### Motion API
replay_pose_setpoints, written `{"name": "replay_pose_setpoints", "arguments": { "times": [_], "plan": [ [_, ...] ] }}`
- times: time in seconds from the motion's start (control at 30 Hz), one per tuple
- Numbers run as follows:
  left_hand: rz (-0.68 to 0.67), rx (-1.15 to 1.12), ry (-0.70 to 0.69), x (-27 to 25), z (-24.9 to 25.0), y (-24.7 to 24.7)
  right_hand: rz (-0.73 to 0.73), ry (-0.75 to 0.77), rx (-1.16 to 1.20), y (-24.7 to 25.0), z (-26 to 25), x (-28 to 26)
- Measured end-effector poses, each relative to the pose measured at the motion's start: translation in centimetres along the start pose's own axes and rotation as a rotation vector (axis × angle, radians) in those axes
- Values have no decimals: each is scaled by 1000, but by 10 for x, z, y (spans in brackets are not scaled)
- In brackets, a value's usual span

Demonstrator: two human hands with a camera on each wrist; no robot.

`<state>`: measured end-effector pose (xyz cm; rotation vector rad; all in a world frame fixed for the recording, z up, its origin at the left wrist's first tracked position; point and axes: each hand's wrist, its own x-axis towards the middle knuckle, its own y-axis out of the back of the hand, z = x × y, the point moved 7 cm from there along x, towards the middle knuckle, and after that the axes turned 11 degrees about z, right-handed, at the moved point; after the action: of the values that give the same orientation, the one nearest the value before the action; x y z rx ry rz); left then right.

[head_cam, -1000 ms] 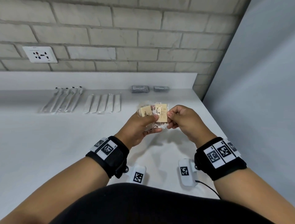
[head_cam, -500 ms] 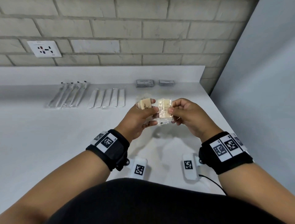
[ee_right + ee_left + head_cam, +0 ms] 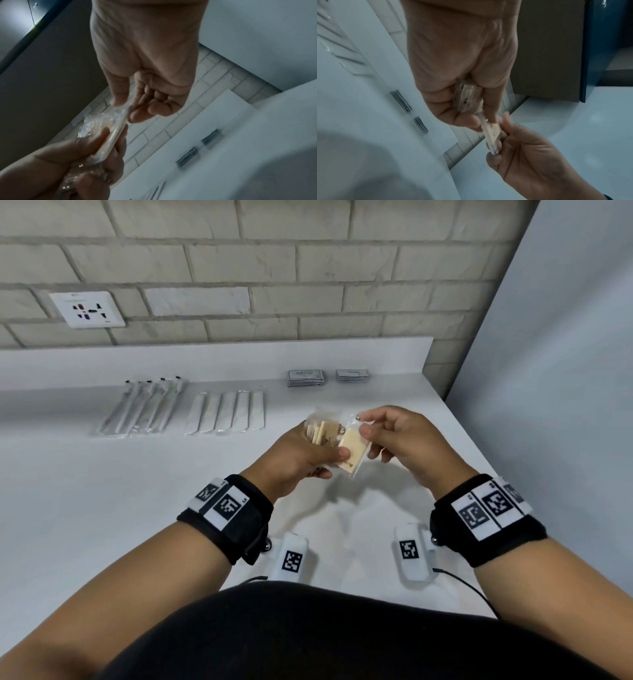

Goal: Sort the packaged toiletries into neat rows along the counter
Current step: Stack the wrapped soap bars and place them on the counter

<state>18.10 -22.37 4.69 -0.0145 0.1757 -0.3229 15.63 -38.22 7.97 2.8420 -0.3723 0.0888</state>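
Note:
My left hand [image 3: 308, 453] holds a small stack of beige soap packets [image 3: 322, 431] in clear wrap above the white counter [image 3: 102, 491]. Its thumb lies on one packet [image 3: 352, 451] that sticks out to the right. My right hand [image 3: 373, 436] pinches that packet's clear top corner between thumb and forefinger. In the left wrist view the stack [image 3: 469, 97] sits in my curled fingers and the single packet [image 3: 491, 135] runs down to the right hand [image 3: 513, 142]. The right wrist view shows the pinch on the wrap [image 3: 121, 112].
Along the back of the counter lie a row of wrapped toothbrushes [image 3: 144, 405], a row of white sachets [image 3: 229, 412] and two stacks of grey sachets [image 3: 306, 378] [image 3: 352, 374]. A socket [image 3: 89, 309] is on the brick wall. A grey panel [image 3: 548, 371] bounds the right.
The right hand has shifted from the packet's side to pinch its top corner, and the packet has tilted and slid partly out of the stack. The head view has dipped closer.

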Motion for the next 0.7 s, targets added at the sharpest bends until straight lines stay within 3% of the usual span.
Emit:
{"name": "replay_pose_setpoints", "arguments": {
  "times": [0.17, 0.37, 0.47, 0.5, 0.6, 0.7],
  "plan": [
    [69, -79, 55, -3, -6, 5, 146, -20, 134, 8, -2, 4],
    [274, -206, 35, 0, -6, 31, 90, -85, 281, -6, 10, -4],
    [134, -218, 31, -3, 5, 36, 169, -104, 298, 0, 14, -5],
    [85, -170, 23, -5, 9, 37, 200, -114, 304, 3, 15, -5],
    [68, 283, -82, -5, 19, 44, 234, -101, 202, 9, 16, -4],
    [-4, 515, -125, -5, 22, 35, 48, -53, 5, -8, 10, -7]
  ]
}}
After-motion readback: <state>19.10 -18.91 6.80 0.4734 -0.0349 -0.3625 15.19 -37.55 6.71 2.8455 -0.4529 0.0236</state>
